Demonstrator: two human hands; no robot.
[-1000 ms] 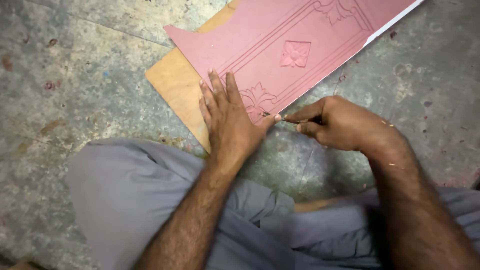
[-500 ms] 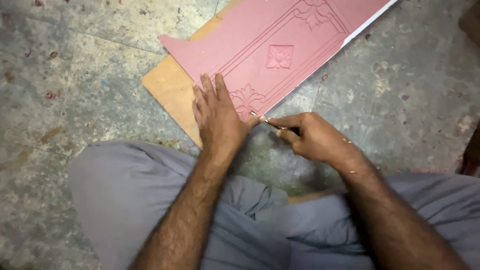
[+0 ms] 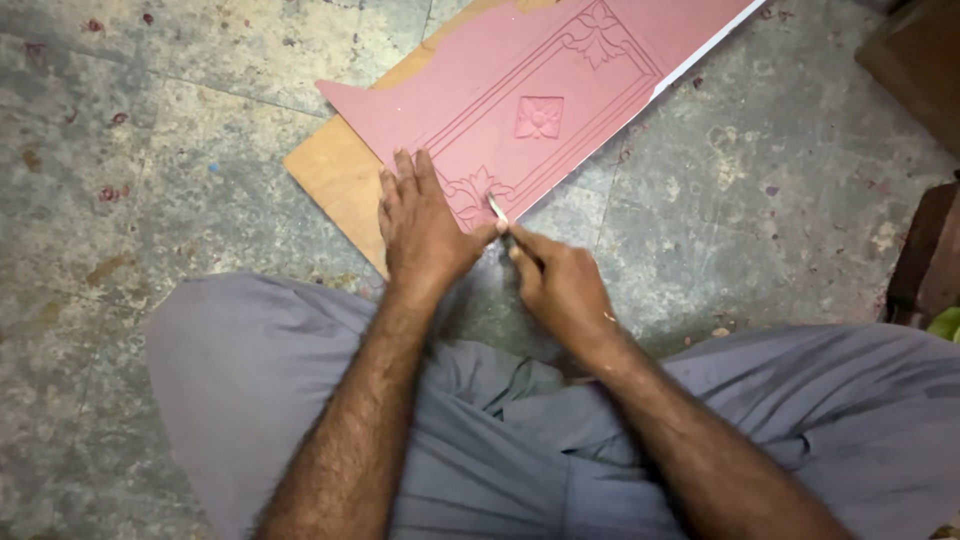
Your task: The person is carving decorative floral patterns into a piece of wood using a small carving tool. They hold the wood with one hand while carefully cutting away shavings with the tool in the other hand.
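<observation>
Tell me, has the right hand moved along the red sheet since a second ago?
Yes. The right hand has moved left toward the left hand, the blade now on the red sheet's corner flourish.

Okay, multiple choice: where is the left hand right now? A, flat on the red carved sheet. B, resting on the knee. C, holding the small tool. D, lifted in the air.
A: the left hand lies palm down, fingers spread, on the near end of the red carved sheet, while the right hand grips the thin tool beside it.
</observation>
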